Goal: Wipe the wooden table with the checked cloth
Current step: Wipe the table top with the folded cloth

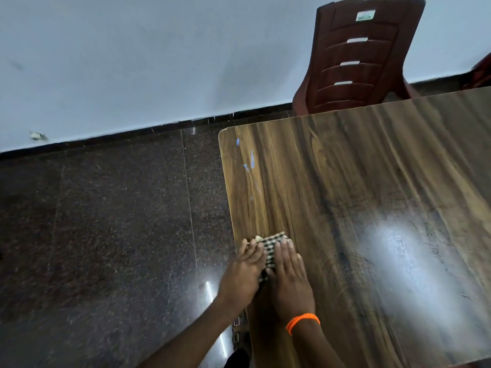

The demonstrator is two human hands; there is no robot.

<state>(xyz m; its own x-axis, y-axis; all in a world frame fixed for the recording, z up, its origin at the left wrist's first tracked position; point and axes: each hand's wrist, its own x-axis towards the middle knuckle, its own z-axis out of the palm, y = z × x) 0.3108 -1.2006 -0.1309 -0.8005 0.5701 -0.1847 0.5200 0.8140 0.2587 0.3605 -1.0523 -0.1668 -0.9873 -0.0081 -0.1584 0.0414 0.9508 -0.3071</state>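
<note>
Both hands, left [243, 272] and right [288, 274], are pressed flat, open-palmed, on the checked cloth [271, 248] at the tabletop [372, 195] left edge. Risk: cloth pushed off the edge; blue marks [251, 160] missed.

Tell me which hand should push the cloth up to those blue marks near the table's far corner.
Probably the right hand: it lies flat on the checked cloth, wholly over the wooden table. The left hand straddles the edge. The blue marks lie ahead.

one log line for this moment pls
step: wiping | left hand and right hand: flat on checked cloth | cloth: near left edge of wooden table | blue marks: ahead, unwiped
</note>
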